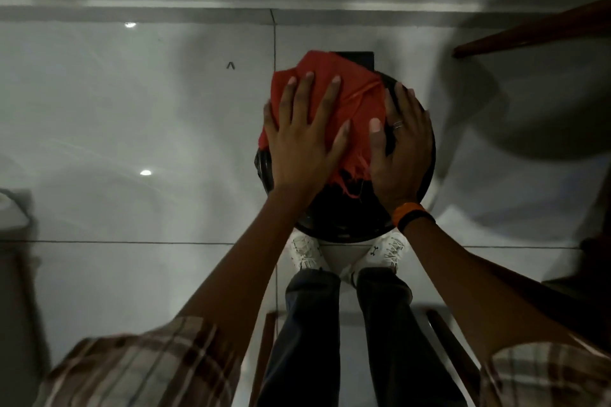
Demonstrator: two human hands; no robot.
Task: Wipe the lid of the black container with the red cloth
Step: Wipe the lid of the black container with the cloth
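In the head view, the black container (345,155) stood on the pale tiled floor (148,125), directly in front of the person's white shoes (305,249). Its round lid (344,211) faced up to the camera and was seen from above. The red cloth (334,89) lay on the far and left part of the lid, and one edge of it hung a little over the left rim. The near edge of the cloth was frayed, with loose threads lying on the black surface.

The left hand (302,129) was laid flat on the cloth with its fingers spread wide; it pressed the cloth down and did not close around it. The right hand (401,145) was also flat and open, resting on the right part of the lid, with the thumb touching the edge of the cloth. It gripped nothing. A ring (397,124) was on one finger of this hand, and an orange and black band (411,213) was around the wrist.

Both arms came from checked sleeves (132,370) at the bottom of the view. Dark trousers (330,324) were visible between them. A brown wooden piece (529,30) was at the upper right, well apart from the container.
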